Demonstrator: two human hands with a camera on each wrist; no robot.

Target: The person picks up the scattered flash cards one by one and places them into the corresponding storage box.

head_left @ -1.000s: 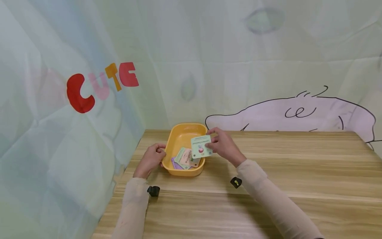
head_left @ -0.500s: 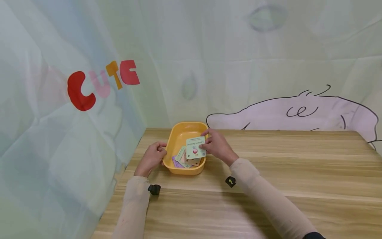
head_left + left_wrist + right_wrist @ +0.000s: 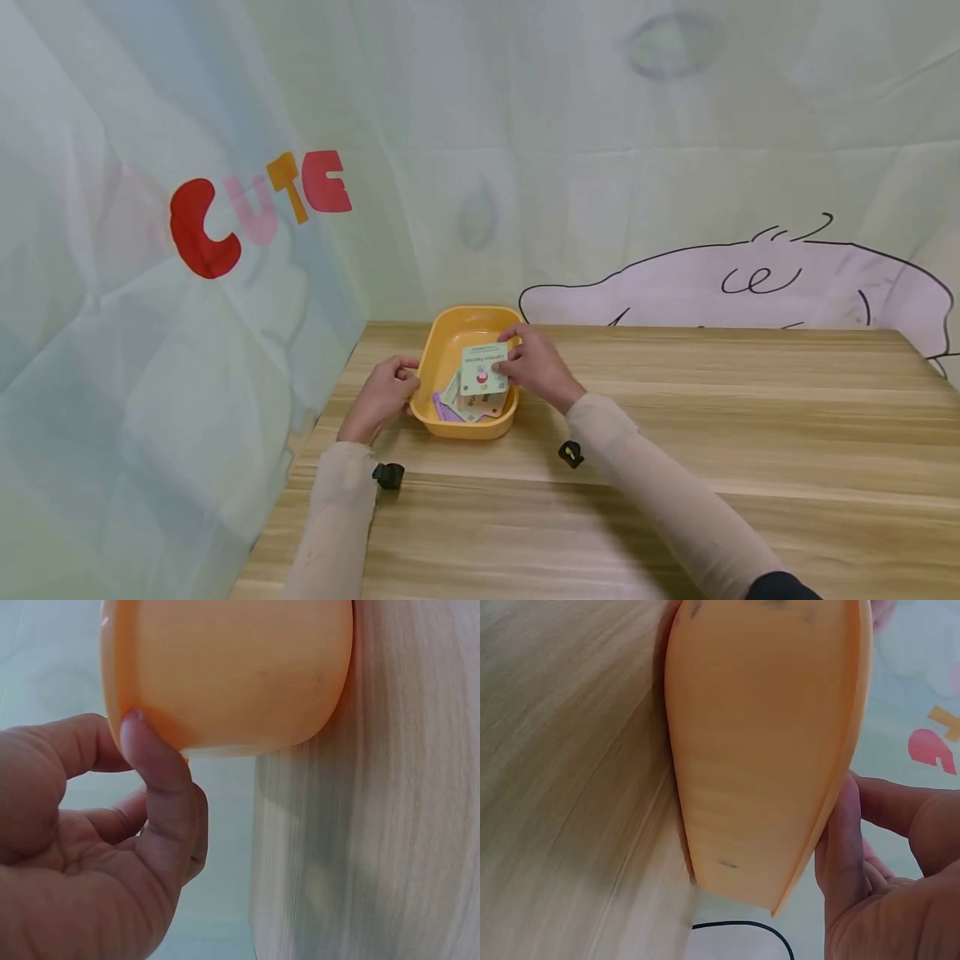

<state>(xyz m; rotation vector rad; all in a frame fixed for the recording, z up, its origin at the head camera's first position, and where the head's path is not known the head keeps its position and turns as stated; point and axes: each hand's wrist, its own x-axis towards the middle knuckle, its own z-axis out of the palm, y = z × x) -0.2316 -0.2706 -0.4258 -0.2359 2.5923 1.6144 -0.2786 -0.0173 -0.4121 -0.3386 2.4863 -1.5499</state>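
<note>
A yellow plastic basin [image 3: 467, 431] with rounded corners stands on the table. My left hand [image 3: 382, 396] pinches its left rim between thumb and fingers; the left wrist view shows this hand [image 3: 112, 832] with a fingertip on the basin's outer wall [image 3: 240, 667]. Over the inside of the basin, my right hand [image 3: 542, 368] pinches a pale green card [image 3: 478, 380] printed "Lantern Festival". Beneath it lie several overlapping cards, among them a peach card [image 3: 492, 407] and a purple card [image 3: 444, 409]. In the right wrist view the basin wall hides the cards.
The wood-grain table [image 3: 712, 442] extends right and toward me. Behind it hangs a pale printed curtain [image 3: 630, 183], which also runs along the left side. A black wrist camera sits on each forearm, the left one [image 3: 388, 476] close over the table.
My right hand has moved left with the green card, from the basin's right rim to over its middle, covering more of the peach card. My left hand keeps its place on the rim.
</note>
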